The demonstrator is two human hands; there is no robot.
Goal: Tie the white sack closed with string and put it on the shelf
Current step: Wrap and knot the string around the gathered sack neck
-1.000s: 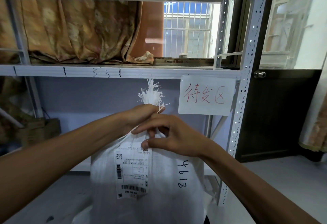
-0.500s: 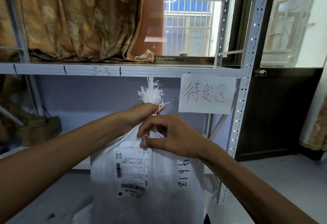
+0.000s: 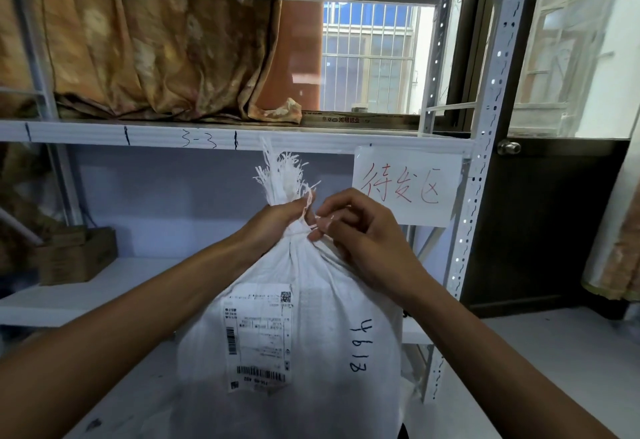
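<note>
Nearest the camera, the white sack (image 3: 311,352) was seen standing upright, its long axis vertical, with a shipping label (image 3: 258,334) and handwritten digits turned toward the person. What its base rested on was cut off below the frame.

Higher up, the cloth was gathered into a narrow neck, and that neck lay directly between the two hands. It was gripped from the left by the left hand (image 3: 273,222), whose fingers were curled round the bunched cloth. A thin string (image 3: 309,208) was pinched between thumb and fingertips of the right hand (image 3: 363,234), held just to the right of the neck and touching it. The string ran up against the neck; how many turns had been made could not be told. No finished knot was visible, so the tying was judged incomplete.

Above the grip, the frayed mouth (image 3: 282,170) stood up loosely.

Beyond the sack, the shelf (image 3: 104,282) was seen, a wooden box (image 3: 78,256) set on it to the left.
</note>
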